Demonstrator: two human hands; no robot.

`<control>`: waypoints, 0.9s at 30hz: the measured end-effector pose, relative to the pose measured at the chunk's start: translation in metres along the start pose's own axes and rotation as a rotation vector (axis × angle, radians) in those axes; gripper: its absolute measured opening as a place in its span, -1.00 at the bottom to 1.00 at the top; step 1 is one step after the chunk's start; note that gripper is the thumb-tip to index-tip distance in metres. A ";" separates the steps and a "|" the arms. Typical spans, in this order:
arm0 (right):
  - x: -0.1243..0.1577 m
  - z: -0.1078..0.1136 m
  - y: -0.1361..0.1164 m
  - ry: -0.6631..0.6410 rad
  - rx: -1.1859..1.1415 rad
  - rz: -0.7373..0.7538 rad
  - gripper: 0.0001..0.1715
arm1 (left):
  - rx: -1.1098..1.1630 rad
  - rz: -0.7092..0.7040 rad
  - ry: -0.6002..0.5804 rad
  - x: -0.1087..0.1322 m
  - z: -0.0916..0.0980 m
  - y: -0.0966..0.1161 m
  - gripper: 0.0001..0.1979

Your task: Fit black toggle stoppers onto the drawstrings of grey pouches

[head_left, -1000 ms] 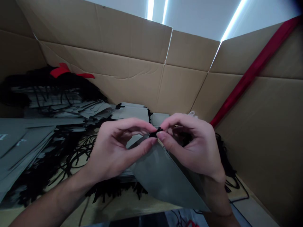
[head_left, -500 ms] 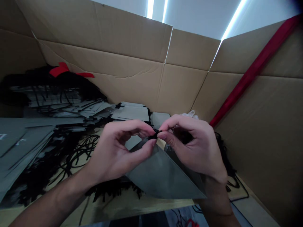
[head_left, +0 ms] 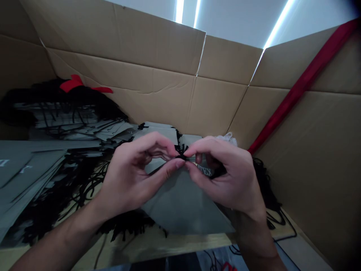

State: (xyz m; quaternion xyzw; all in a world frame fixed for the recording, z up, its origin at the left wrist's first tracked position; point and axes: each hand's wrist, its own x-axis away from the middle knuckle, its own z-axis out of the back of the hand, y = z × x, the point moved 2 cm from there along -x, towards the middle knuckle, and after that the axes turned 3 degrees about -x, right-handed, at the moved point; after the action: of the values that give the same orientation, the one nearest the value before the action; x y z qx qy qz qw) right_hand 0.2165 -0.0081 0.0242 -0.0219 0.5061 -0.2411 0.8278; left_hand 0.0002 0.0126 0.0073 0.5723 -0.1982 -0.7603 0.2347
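Observation:
My left hand (head_left: 132, 177) and my right hand (head_left: 225, 175) meet at the centre, each pinching a short black cord (head_left: 181, 154) between thumb and fingers. The cord sits at the top edge of a flat grey paper bag (head_left: 180, 205), which hangs tilted below both hands. White lettering on the bag shows by my right thumb. The rest of the cord is hidden behind my fingers.
Stacks of flat grey bags (head_left: 31, 165) and tangled black cords (head_left: 84, 180) cover the wooden surface on the left. A red ribbon (head_left: 73, 83) lies on the far pile. Cardboard walls (head_left: 158, 67) enclose the space, with a red strip (head_left: 299, 84) on the right wall.
Both hands have shifted slightly left and up, still pinching the cord. The grey bag has swung lower and more to the left beneath them.

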 end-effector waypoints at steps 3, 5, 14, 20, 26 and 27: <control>0.000 -0.001 0.001 0.006 0.014 -0.018 -0.76 | -0.163 -0.128 -0.031 0.003 0.000 0.001 -0.89; 0.001 0.000 0.002 0.019 0.024 -0.032 -0.76 | -0.309 -0.213 -0.043 0.006 -0.001 0.003 -0.90; 0.000 0.001 0.003 0.009 0.037 -0.041 -0.78 | -0.675 -0.596 0.077 0.022 -0.006 0.006 -0.72; 0.001 0.001 0.001 0.015 0.010 -0.051 -0.79 | -0.544 -0.394 0.162 0.017 -0.004 0.008 -0.78; 0.001 0.001 0.003 0.025 -0.014 -0.057 -0.79 | -0.581 -0.435 0.139 0.021 -0.001 0.008 -0.76; 0.001 0.001 0.003 0.024 -0.012 -0.056 -0.79 | -0.596 -0.457 0.124 0.021 -0.001 0.009 -0.75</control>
State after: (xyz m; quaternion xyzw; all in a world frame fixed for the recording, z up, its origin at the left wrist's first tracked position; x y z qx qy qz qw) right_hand 0.2191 -0.0061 0.0227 -0.0380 0.5164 -0.2617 0.8145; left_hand -0.0023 -0.0070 -0.0045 0.5531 0.1791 -0.7814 0.2269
